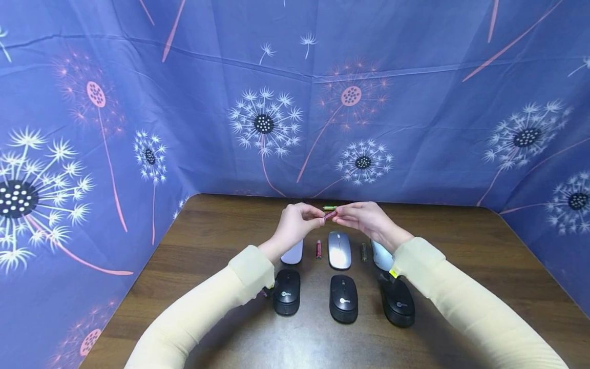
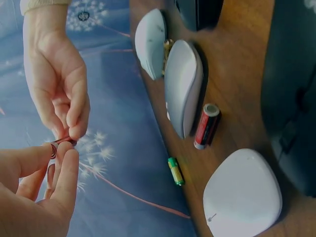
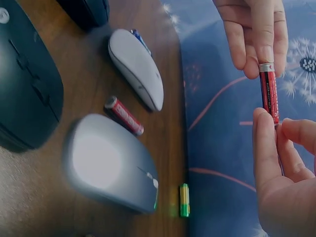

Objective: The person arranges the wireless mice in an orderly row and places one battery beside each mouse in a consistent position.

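Observation:
A red battery (image 3: 269,95) is held in the air between both hands, above the back of the table. My left hand (image 1: 295,224) pinches one end of it with thumb and fingers. The other end sits between the thumb and fingertips of my right hand (image 1: 366,219). A green battery (image 1: 329,208) lies on the table just behind the hands. In front of them, a second red battery (image 1: 318,249) lies between a white mouse (image 1: 293,254) and a silver mouse (image 1: 339,251). To the right lies a dark gold battery (image 1: 363,252), beside a pale mouse (image 1: 381,257) partly hidden by the right wrist.
Nearer the body stand a left black mouse (image 1: 287,292), a middle black mouse (image 1: 343,300) and a right black mouse (image 1: 398,302). A blue battery (image 3: 140,42) lies behind the white mouse. Patterned blue cloth (image 1: 295,102) surrounds the wooden table (image 1: 461,246).

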`<state>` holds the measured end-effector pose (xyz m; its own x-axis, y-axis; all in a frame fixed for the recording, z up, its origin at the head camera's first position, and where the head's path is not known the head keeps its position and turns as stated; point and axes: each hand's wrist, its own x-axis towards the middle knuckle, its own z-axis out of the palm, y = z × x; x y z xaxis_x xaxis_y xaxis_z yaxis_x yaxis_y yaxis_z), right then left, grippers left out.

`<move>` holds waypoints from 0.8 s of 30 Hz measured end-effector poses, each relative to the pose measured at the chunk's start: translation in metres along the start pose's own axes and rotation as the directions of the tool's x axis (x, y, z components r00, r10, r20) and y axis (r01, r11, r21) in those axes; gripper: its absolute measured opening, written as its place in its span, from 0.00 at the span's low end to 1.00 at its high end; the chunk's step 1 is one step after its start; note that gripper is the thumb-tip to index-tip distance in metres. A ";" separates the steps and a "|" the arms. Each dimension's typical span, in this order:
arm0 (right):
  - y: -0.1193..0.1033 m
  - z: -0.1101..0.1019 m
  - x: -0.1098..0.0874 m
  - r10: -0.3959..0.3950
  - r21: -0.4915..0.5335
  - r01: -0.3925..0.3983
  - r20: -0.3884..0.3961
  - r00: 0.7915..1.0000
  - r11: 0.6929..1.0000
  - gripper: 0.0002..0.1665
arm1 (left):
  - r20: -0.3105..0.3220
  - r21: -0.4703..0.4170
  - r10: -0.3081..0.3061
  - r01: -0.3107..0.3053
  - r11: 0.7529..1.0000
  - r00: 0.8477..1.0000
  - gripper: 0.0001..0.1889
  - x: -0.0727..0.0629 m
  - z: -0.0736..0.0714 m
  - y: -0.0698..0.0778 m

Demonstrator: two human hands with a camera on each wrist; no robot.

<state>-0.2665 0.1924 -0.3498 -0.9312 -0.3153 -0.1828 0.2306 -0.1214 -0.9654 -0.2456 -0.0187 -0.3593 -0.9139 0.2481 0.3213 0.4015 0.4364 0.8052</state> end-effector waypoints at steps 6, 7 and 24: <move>0.003 0.008 -0.010 -0.012 -0.003 0.013 0.047 0.999 1.000 0.22 | -0.020 0.066 0.092 -0.090 0.994 0.996 0.04 -0.018 -0.001 0.004; 0.003 0.010 -0.011 -0.009 -0.009 0.010 0.053 0.999 1.000 0.23 | -0.029 0.081 0.107 -0.105 0.991 0.994 0.04 -0.022 0.000 0.005; 0.026 0.031 -0.034 0.061 -0.188 -0.043 0.092 0.994 0.981 0.20 | 0.033 0.135 0.353 -0.354 0.926 0.935 0.05 -0.079 0.003 0.010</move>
<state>-0.2194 0.1706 -0.3631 -0.8855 -0.4074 -0.2235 0.2131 0.0714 -0.9744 -0.1691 -0.0317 -0.3779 -0.7111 0.4145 0.5679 0.7030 0.4327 0.5644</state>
